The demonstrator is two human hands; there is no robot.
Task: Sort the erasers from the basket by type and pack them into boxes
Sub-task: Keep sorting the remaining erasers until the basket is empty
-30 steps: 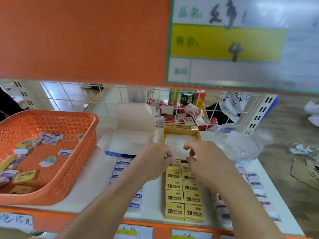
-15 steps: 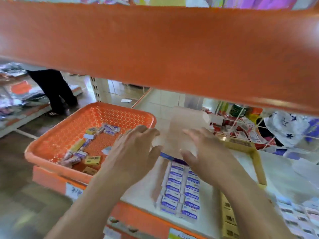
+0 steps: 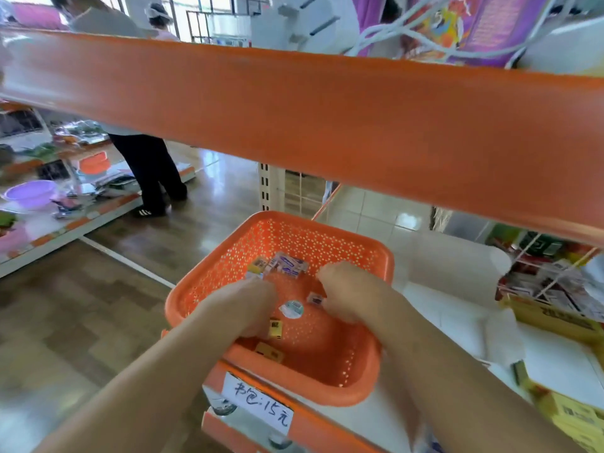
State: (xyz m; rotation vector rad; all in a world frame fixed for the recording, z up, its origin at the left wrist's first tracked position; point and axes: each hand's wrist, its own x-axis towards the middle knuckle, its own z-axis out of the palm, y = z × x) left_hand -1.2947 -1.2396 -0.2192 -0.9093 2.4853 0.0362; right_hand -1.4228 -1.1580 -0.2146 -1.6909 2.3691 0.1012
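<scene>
Basket: an orange perforated basket (image 3: 366, 256) is set at the left front corner of the white shelf (image 3: 379, 416), with its near rim close to the shelf's front edge.
Left hand: the left hand (image 3: 248, 305) is lowered into the basket by its left wall, knuckles up and fingers curled downward. The fingertips are hidden and blurred, so a hold on anything cannot be told.
Right hand: the right hand (image 3: 343, 292) is lowered into the basket towards its right wall, fingers bent under. Its grip cannot be told either.
Eraser cluster: an eraser cluster (image 3: 284, 266), mostly white and purple, is heaped by the basket's far wall, just beyond both hands.
Purple eraser: a small purple eraser (image 3: 315, 299) is seen just beside the right hand; contact cannot be told.
Round eraser: a round eraser (image 3: 291, 309) is laid on the basket floor between the hands.
Yellow eraser: a yellow eraser (image 3: 276, 327) is laid just beside the left hand.
White box: an open white box (image 3: 457, 266) is placed on the shelf just right of the basket.
Yellow box: a yellow box (image 3: 552, 318) is placed towards the shelf's right edge, well apart from the basket.
Price label: a handwritten price label (image 3: 258, 403) is fixed to the shelf's front edge below the basket.
Upper shelf: the view is crossed above by the orange edge of an upper shelf (image 3: 327, 125).
</scene>
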